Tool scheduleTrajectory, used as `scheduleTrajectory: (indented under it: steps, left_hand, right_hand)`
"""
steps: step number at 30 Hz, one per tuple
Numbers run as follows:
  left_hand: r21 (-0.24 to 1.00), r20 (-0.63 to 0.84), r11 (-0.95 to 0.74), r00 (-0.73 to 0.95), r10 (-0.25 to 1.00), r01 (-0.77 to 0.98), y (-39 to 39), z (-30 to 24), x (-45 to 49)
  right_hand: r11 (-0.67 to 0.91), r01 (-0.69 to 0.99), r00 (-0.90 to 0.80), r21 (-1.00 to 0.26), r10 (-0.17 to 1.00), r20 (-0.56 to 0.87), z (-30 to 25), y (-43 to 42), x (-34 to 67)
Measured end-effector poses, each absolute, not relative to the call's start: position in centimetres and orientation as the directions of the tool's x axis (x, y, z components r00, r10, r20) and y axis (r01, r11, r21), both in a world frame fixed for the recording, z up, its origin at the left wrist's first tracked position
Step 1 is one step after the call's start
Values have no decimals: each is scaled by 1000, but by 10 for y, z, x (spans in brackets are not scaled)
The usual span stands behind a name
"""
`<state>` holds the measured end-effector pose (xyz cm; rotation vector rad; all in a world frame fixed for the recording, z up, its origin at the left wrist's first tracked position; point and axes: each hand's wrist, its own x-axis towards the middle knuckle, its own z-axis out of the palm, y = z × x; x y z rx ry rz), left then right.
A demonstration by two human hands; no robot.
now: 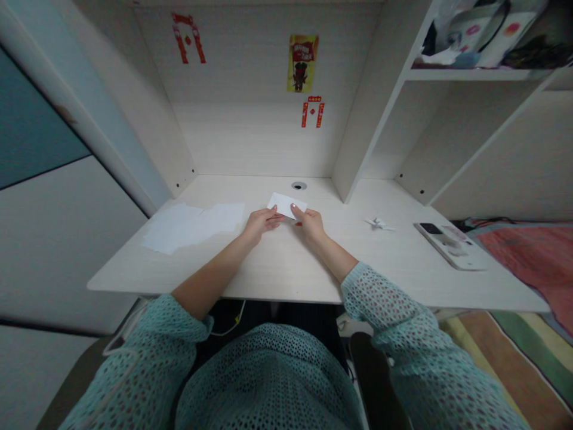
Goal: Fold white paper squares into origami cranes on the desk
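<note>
A small piece of white paper [285, 203], which looks folded, is held between my two hands above the middle of the desk. My left hand [263, 222] grips its left lower edge, thumb on top and fingers beneath. On the right lower edge, the thumb of my right hand [310, 222] presses down while the other fingers curl underneath. White paper sheets [192, 226] lie spread and overlapping to the left of my left hand. A small folded white paper figure [378, 224] rests on the desk to the right of my right hand.
The white desk [286, 275] has a cable hole [299, 186] near its back panel. A phone [447, 245] lies at the right. An upright divider [380, 101] rises behind, and a shelf [474, 74] with bags is at upper right. Red cloth [528, 257] lies beyond the right edge.
</note>
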<state>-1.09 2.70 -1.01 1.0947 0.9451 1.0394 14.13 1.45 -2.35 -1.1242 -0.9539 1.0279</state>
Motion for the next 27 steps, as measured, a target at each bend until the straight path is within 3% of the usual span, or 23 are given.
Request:
scheduleTrajectory:
  steps: [8,14,27]
  left_hand:
    - [985,-35,64,179,983,-158,28,-10,-10]
    - [991,32,2,243,970,-136,31,-9,-14]
    - [978,176,-193,189,966,80,31,-11,-14]
  right_hand:
    - [53,-186,230,-981,973,8,-22,16,144]
    - [51,-177,235,-983,972,8,-23,16,148]
    - [59,-156,256,-986,966,17,-23,17,147]
